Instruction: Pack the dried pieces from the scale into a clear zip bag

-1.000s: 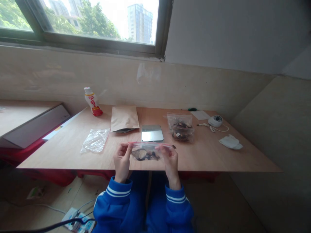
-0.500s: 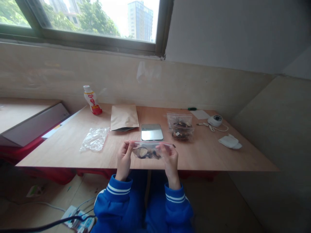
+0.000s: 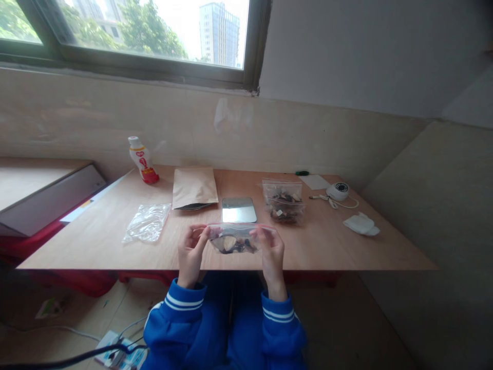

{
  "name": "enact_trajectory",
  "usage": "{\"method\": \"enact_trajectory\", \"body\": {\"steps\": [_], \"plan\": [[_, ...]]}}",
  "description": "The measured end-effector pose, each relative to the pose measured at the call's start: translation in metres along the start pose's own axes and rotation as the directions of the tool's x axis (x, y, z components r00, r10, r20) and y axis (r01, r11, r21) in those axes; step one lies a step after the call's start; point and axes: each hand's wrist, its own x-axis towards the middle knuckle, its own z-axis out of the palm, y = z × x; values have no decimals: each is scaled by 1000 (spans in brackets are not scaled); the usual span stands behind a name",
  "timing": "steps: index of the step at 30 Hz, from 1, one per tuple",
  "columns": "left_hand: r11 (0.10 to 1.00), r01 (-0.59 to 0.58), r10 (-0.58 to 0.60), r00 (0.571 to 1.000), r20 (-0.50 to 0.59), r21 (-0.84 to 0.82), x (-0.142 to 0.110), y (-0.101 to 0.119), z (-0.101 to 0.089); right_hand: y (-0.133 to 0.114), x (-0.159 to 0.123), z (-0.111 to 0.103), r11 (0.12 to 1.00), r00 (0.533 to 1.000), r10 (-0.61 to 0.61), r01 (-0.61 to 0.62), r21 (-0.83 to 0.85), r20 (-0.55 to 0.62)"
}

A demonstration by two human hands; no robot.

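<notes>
A clear zip bag holding dark and pale dried slices is stretched between my hands above the table's front edge. My left hand is closed on its left top corner, thumb against the seal strip. On the opposite corner, my right hand pinches the bag in the same way. Just beyond the bag lies a flat scale with a shiny top. Right of the scale, filled zip bags with similar dark pieces sit in a pile.
A brown paper pouch and a flat clear plastic bag lie left of the scale, near a red-and-white bottle. Toward the right are a white dome camera with its cable, a white paper sheet and a crumpled white tissue.
My left hand has shifted slightly left and the bag's top edge appears more spread. Both hands keep their hold. The whole view has moved a little.
</notes>
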Motion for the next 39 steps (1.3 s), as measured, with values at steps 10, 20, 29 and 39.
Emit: {"method": "enact_trajectory", "body": {"steps": [10, 20, 29, 39], "plan": [[999, -47, 47, 999, -3, 22, -2, 6, 1, -1, 1, 0, 1000, 999, -18, 18, -8, 39], [999, 18, -11, 989, 145, -43, 0, -7, 0, -3, -1, 2, 999, 999, -35, 35, 16, 25], [990, -1, -8, 998, 62, 140, 1, -5, 1, -1, 0, 3, 997, 997, -71, 72, -16, 40], [974, -70, 71, 997, 5, 214, -7, 2, 13, 2, -1, 2, 991, 992, -123, 123, -44, -2]]}}
